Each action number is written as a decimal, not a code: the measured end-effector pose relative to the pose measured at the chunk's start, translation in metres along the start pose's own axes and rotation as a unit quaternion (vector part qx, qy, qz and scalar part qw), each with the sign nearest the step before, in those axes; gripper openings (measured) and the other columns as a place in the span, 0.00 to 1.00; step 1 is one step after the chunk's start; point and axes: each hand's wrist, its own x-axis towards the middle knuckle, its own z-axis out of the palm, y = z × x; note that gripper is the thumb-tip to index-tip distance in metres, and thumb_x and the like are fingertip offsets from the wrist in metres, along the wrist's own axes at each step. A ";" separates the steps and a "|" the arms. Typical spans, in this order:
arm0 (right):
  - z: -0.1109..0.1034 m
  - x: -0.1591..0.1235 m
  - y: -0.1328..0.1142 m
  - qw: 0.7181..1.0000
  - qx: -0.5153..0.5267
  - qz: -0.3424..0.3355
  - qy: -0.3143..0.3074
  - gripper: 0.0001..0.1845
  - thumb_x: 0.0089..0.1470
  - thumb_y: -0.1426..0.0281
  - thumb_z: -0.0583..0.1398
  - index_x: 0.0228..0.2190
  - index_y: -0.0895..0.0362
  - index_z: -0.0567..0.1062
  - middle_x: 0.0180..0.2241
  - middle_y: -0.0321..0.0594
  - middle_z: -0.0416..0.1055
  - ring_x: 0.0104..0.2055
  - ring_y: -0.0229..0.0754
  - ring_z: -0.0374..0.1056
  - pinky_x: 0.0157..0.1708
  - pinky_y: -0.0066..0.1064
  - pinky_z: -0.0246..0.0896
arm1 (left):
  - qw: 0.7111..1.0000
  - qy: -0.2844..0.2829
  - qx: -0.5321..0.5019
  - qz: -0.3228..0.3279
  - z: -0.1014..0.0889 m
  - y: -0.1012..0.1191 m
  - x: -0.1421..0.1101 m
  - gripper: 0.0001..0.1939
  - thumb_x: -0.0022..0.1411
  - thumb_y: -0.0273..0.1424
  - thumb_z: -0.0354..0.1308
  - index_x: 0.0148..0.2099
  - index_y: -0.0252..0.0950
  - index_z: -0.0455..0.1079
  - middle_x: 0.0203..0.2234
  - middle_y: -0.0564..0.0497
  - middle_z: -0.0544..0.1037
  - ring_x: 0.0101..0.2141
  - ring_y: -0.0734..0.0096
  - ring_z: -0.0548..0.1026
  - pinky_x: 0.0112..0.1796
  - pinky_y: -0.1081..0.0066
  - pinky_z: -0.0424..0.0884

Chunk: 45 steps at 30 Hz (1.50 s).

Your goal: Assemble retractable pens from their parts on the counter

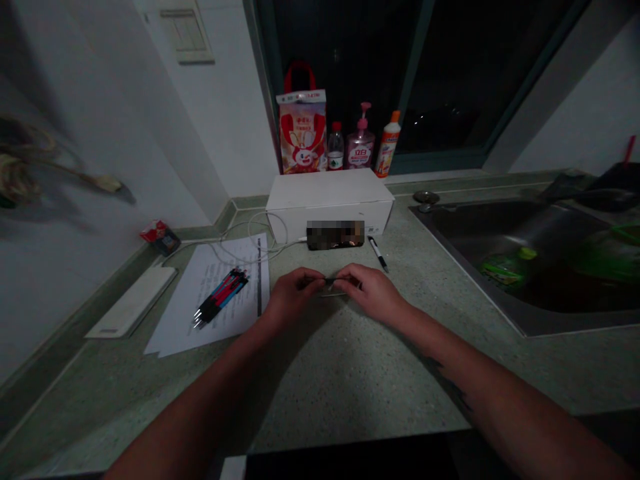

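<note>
Head view: a dim kitchen worktop, seen from above two bare arms.
Sink: a steel sink (473, 293) on the right, with a green-labelled bottle (505, 268) lying inside.
White box: a closed carton (330, 190) at the far middle, its contents hidden.
Behind the box: from left to right, a red printed bag (303, 133), a red-capped bottle (335, 148), a pink pump bottle (360, 147) and an orange-capped bottle (389, 147); the carton hides their bases.
Hands: the left hand (296, 293) and right hand (374, 292) meet near the middle, thumbs and fingertips pinching a small dark piece (331, 280) between them, too small to name.
Beyond the hands: a phone (335, 236) propped before the carton, a white cable (290, 247) at its left end; a black-and-white pen (379, 255) lies to its right.
Papers: printed sheets (175, 327) on the left bear a bundle of pens (221, 297); a white slab (131, 303) lies further left.
Worktop: speckled grey-green counter (320, 380).
Room: pale walls, a wall switch (187, 33) at far left, a dark window (450, 80) behind.
</note>
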 end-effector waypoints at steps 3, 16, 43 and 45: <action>0.000 0.000 0.001 1.000 -0.001 0.001 -0.001 0.06 0.64 0.67 0.62 0.39 0.55 0.78 0.34 0.39 0.78 0.35 0.41 0.72 0.36 0.32 0.61 | 1.000 0.006 -0.005 -0.002 0.000 0.001 -0.001 0.09 0.58 0.37 0.64 0.37 0.37 0.78 0.32 0.49 0.84 0.34 0.65 0.80 0.38 0.67 0.76; -0.003 0.001 -0.001 0.994 -0.097 0.010 -0.056 0.13 0.69 0.66 0.57 0.35 0.56 0.79 0.35 0.40 0.78 0.37 0.42 0.72 0.37 0.31 0.58 | 0.992 -0.055 0.111 -0.007 0.003 -0.004 -0.002 0.06 0.60 0.31 0.62 0.38 0.37 0.80 0.32 0.50 0.84 0.33 0.65 0.80 0.38 0.67 0.73; -0.005 0.000 0.000 0.959 -0.250 0.016 -0.128 0.09 0.62 0.72 0.57 0.37 0.57 0.78 0.40 0.43 0.75 0.39 0.42 0.72 0.35 0.30 0.57 | 0.907 -0.071 0.411 0.065 -0.006 -0.008 0.006 0.09 0.66 0.27 0.58 0.39 0.36 0.80 0.38 0.44 0.80 0.42 0.58 0.75 0.44 0.63 0.69; -0.005 0.000 0.001 0.960 -0.248 0.017 -0.127 0.08 0.62 0.72 0.57 0.37 0.57 0.78 0.40 0.43 0.76 0.39 0.42 0.72 0.35 0.30 0.57 | 0.906 -0.078 0.410 0.071 -0.008 -0.007 0.005 0.09 0.65 0.27 0.57 0.38 0.37 0.80 0.37 0.44 0.80 0.41 0.58 0.75 0.43 0.62 0.69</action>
